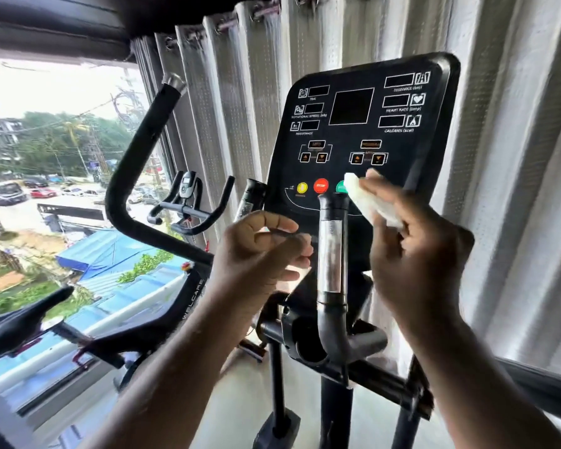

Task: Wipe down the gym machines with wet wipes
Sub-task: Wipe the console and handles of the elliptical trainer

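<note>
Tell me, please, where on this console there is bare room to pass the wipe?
Bare black panel lies right of the arrow buttons, up to the console rim, and in the band between them and the red stop button. The bottom edge is crowded: the upright handle, the right hand with the wipe.

Handlebar post [331, 254] before console [363, 137]

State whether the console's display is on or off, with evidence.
Off, apparently: every readout window on the console is dark, with no digits lit.
</note>
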